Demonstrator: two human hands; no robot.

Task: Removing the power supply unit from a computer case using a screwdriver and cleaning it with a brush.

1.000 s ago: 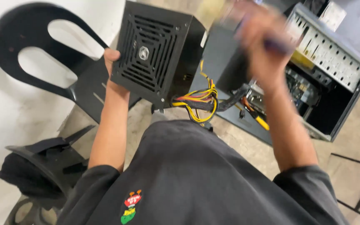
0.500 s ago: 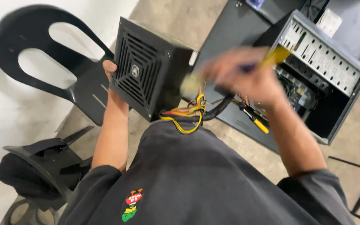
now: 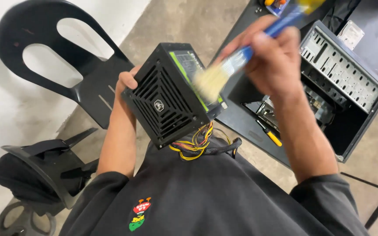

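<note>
My left hand [image 3: 127, 83] grips a black computer power supply [image 3: 171, 94] from its left side, fan grille facing me and tilted. A bundle of yellow, red and black cables [image 3: 197, 146] hangs from its lower end onto my dark shirt. My right hand [image 3: 272, 57] holds a paintbrush [image 3: 241, 57] with a blue and yellow handle. Its pale bristles touch the supply's labelled side, which has a green border.
An open black computer case [image 3: 342, 83] lies on a dark table [image 3: 241, 122] at the right, with a yellow-handled screwdriver [image 3: 270, 135] beside it. A black plastic chair [image 3: 49, 43] stands at the left by a white wall. Another black chair part [image 3: 44, 170] lies lower left on the concrete floor.
My left hand has turned the power supply so its labelled side faces up. My right hand has swung the brush up and onto that side.
</note>
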